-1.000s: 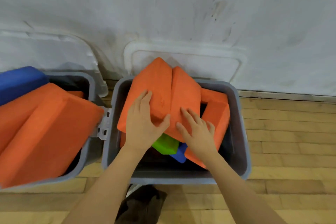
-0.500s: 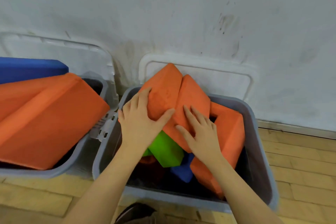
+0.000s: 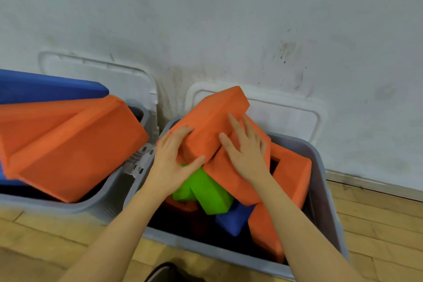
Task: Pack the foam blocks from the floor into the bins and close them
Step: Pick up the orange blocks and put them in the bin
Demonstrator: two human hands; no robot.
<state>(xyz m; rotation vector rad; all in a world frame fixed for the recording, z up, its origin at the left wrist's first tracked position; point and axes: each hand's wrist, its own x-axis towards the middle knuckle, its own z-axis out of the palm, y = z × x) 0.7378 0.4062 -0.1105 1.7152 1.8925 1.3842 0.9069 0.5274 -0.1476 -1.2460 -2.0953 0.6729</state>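
Two grey bins stand against the wall. The right bin (image 3: 325, 192) holds several orange foam blocks, a green block (image 3: 206, 192) and a blue block (image 3: 233, 220). On top lies a tilted orange block (image 3: 212, 121). My left hand (image 3: 174, 162) grips its near left corner, thumb under the edge. My right hand (image 3: 246, 151) lies flat with spread fingers on that block and the orange block below it. The left bin (image 3: 96, 204) is overfilled with large orange blocks (image 3: 75, 144) and a blue one (image 3: 45, 86).
Two white lids (image 3: 290, 112) lean upright against the grey wall, one behind each bin. A latch (image 3: 140, 160) hangs on the left bin's right end, between the bins. Wooden floor (image 3: 377, 217) runs to the right and in front. A dark shape (image 3: 167, 273) shows at the bottom edge.
The view has shifted left and closer. The top orange block has been turned and lifted at its far end. My right hand has slid up onto it.
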